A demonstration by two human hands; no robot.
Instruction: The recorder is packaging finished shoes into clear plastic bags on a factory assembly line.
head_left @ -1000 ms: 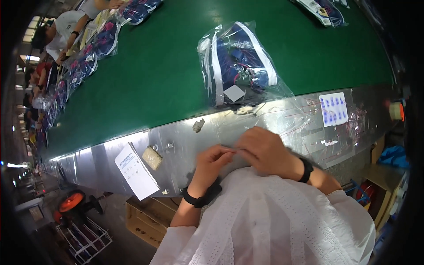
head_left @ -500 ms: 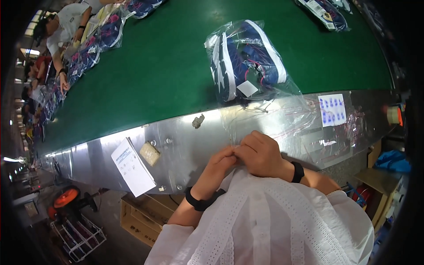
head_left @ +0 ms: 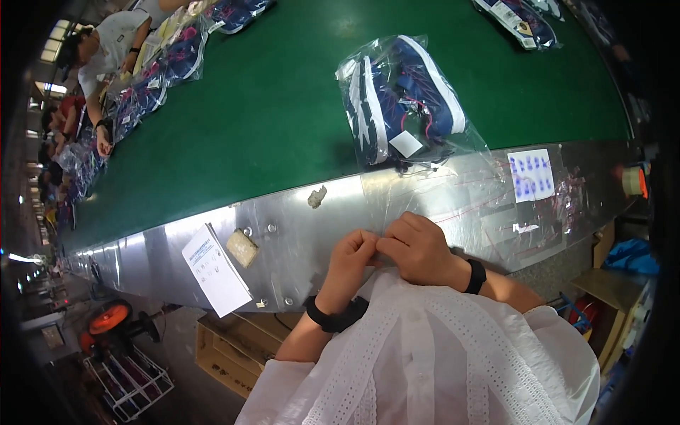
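Note:
My left hand (head_left: 348, 262) and my right hand (head_left: 418, 248) meet low over the metal edge, fingers closed and fingertips pinched together. They appear to grip the near end of a clear plastic bag (head_left: 471, 145), though the film at the fingertips is hard to make out. Inside the bag, beyond my hands, lies a pair of navy sneakers (head_left: 438, 88) with white soles and pink laces. A white square card (head_left: 406, 144) shows near the shoes' lower end.
A green work surface (head_left: 248, 120) spreads beyond the metal ledge (head_left: 290, 234). On the ledge lie paper sheets (head_left: 216, 273), a tan block (head_left: 242, 248) and a blue-marked sheet (head_left: 531, 175). More bagged shoes (head_left: 520, 25) lie far right. A co-worker (head_left: 113, 42) stands far left beside a bagged row.
My left hand's fingers have curled in more, and its wrist has turned slightly toward the right. The bagged sneakers appear slightly farther right. My right hand has hardly moved.

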